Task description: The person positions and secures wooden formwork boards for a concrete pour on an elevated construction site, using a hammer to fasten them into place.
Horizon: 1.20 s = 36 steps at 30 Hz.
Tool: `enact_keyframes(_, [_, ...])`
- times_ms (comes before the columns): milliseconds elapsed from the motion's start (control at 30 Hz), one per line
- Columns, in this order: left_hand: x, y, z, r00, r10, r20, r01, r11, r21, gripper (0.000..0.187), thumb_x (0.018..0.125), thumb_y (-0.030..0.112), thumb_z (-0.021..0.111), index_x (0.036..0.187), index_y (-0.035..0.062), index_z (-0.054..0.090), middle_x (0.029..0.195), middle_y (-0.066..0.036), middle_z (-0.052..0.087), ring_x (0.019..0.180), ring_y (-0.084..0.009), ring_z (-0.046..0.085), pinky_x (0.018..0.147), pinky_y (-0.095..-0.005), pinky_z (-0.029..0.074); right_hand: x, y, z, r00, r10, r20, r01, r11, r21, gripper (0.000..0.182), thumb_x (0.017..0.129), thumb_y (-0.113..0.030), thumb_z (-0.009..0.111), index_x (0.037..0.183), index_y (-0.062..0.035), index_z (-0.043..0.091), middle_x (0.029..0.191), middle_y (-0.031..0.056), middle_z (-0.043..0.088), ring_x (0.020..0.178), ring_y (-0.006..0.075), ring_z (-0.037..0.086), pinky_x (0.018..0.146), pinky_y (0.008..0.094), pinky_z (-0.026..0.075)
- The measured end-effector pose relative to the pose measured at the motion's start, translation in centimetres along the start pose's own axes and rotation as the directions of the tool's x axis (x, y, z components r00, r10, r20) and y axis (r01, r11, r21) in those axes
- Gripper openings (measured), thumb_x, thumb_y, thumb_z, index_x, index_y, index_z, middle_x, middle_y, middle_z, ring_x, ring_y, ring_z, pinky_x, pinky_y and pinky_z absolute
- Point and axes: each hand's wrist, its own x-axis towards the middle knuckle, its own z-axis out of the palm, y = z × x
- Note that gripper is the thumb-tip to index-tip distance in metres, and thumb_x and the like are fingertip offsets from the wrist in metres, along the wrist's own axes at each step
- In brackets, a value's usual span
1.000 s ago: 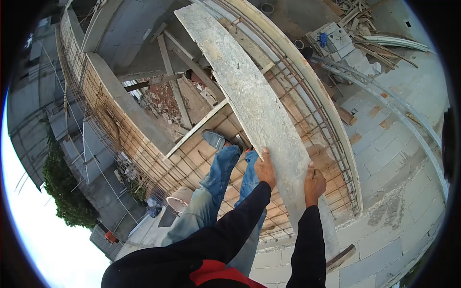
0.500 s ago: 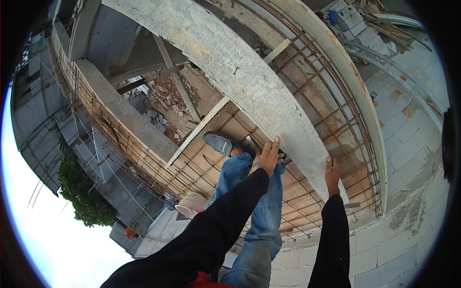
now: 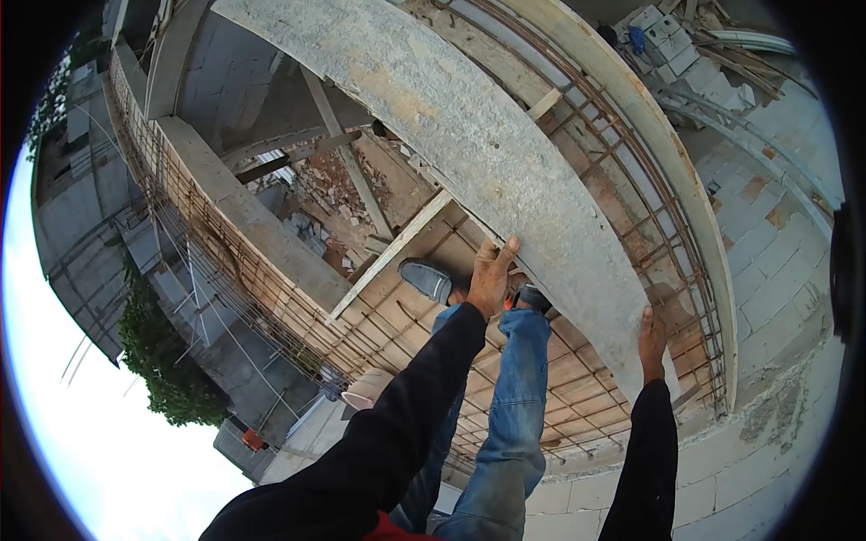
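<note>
A long grey board (image 3: 523, 167), crusted with dried concrete, stretches from the upper left to the lower right in front of me. My left hand (image 3: 490, 281) grips its left edge, fingertips at the rim. On the opposite edge, near the close end, my right hand (image 3: 652, 343) holds the board from the side, its palm partly hidden. Beneath the board lies a grid of rusty rebar (image 3: 410, 311) over plywood. My feet in dark shoes (image 3: 427, 280) stand among the bars, the other one partly hidden behind my left hand.
A light wooden batten (image 3: 392, 255) crosses the rebar, beside an opening with rubble (image 3: 338, 194) below. A curved form wall (image 3: 690, 171) runs along the right. A bucket (image 3: 368, 388) stands by my left sleeve. Blocks and timber (image 3: 663, 41) lie at upper right.
The board has shifted and turned, showing more of its crusted face; a nail seen on it before is out of sight. My left hand has moved onto its left edge.
</note>
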Motion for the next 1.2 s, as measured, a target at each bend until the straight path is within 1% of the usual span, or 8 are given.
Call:
enact_keyframes(167, [2.4, -2.2, -1.0, 0.997, -0.005, -0.083, 0.007, 0.999, 0.032, 0.051, 0.089, 0.039, 0.059, 0.127, 0.009, 0.044, 0.124, -0.012, 0.051, 0.111, -0.0276, 0.054, 0.083, -0.0457, 0.052, -0.4, -3.1, -0.3, 0.99, 0.114, -0.078, -0.133, 0.939, -0.317, 0.071, 0.092, -0.06, 0.032, 0.141, -0.0095, 0.032, 0.142, 0.0226, 0.031, 0.132, 0.0404, 0.028, 0.107, 0.052, 0.025])
enact_keyframes(433, [3.7, -1.7, -2.2, 0.997, 0.007, -0.083, 0.012, 0.976, 0.218, 0.064, 0.088, 0.046, 0.058, 0.13, 0.0007, 0.042, 0.127, -0.018, 0.05, 0.113, -0.0303, 0.052, 0.088, -0.0486, 0.048, -6.3, -11.5, 3.6, 0.989, -0.147, -0.013, 0.147, 0.987, 0.07, 0.057, 0.092, -0.037, 0.051, 0.135, -0.0011, 0.039, 0.132, 0.0265, 0.043, 0.118, 0.0391, 0.045, 0.099, 0.0438, 0.038])
enact_keyframes(533, [3.2, 0.7, -2.8, 0.959, -0.233, -0.164, 0.284, 0.824, 0.491, 0.065, 0.084, 0.045, 0.062, 0.126, -0.0024, 0.046, 0.118, -0.019, 0.056, 0.101, -0.0308, 0.059, 0.084, -0.0475, 0.05, -9.8, -14.0, 4.7, 0.984, -0.146, 0.104, 0.121, 0.968, 0.218, 0.051, 0.09, -0.028, 0.054, 0.13, 0.0023, 0.044, 0.123, 0.0277, 0.051, 0.103, 0.0377, 0.058, 0.087, 0.04, 0.047])
enact_keyframes(600, [1.8, 2.4, -2.8, 0.966, -0.206, -0.156, 0.259, 0.774, 0.577, 0.064, 0.084, 0.043, 0.063, 0.126, -0.0023, 0.047, 0.114, -0.019, 0.059, 0.098, -0.0295, 0.061, 0.082, -0.0447, 0.05, -12.6, -15.2, 4.9, 0.948, -0.313, 0.048, 0.292, 0.922, 0.256, 0.048, 0.089, -0.028, 0.056, 0.127, 0.0011, 0.048, 0.116, 0.0259, 0.057, 0.098, 0.0359, 0.061, 0.083, 0.0387, 0.049])
enact_keyframes(800, [-2.2, 3.1, -9.4, 0.978, -0.124, -0.17, 0.207, 0.407, 0.89, 0.055, 0.082, 0.04, 0.06, 0.116, -0.002, 0.057, 0.1, -0.028, 0.063, 0.097, -0.0368, 0.062, 0.081, -0.042, 0.049, -19.4, -12.2, 3.1, 0.978, -0.152, 0.141, 0.137, 0.984, 0.11, 0.042, 0.086, -0.025, 0.056, 0.12, 0.0, 0.055, 0.099, 0.0207, 0.065, 0.088, 0.0316, 0.063, 0.076, 0.0366, 0.049])
enact_keyframes(867, [-5.0, 2.0, -12.1, 0.98, 0.091, -0.176, 0.132, 0.362, 0.923, 0.051, 0.082, 0.04, 0.06, 0.115, 0.001, 0.059, 0.094, -0.026, 0.065, 0.093, -0.0349, 0.063, 0.082, -0.0414, 0.048, -21.0, -9.8, 1.3, 0.978, -0.127, 0.163, 0.11, 0.988, 0.104, 0.04, 0.086, -0.024, 0.058, 0.118, 0.0004, 0.056, 0.1, 0.0213, 0.065, 0.09, 0.0311, 0.064, 0.078, 0.0366, 0.049])
enact_keyframes(1033, [-16.2, -0.5, -17.4, 0.937, -0.038, -0.349, 0.296, 0.616, 0.73, 0.048, 0.083, 0.04, 0.061, 0.116, 0.005, 0.061, 0.096, -0.023, 0.066, 0.094, -0.0337, 0.064, 0.083, -0.0389, 0.049, -24.3, -3.5, -4.4, 0.992, 0.009, 0.122, -0.025, 0.992, 0.127, 0.036, 0.087, -0.02, 0.058, 0.116, 0.0011, 0.058, 0.094, 0.0158, 0.066, 0.08, 0.0226, 0.064, 0.07, 0.033, 0.05])
enact_keyframes(1200, [-30.7, -1.8, -16.8, 0.815, -0.332, -0.475, 0.571, 0.598, 0.562, 0.052, 0.083, 0.041, 0.061, 0.12, 0.0053, 0.059, 0.097, -0.017, 0.067, 0.083, -0.0265, 0.066, 0.071, -0.0368, 0.053, -28.5, -4.0, -11.2, 0.982, 0.09, 0.163, -0.129, 0.959, 0.25, 0.033, 0.09, -0.02, 0.056, 0.118, -0.0024, 0.056, 0.09, 0.0092, 0.064, 0.072, 0.0191, 0.064, 0.059, 0.0292, 0.049])
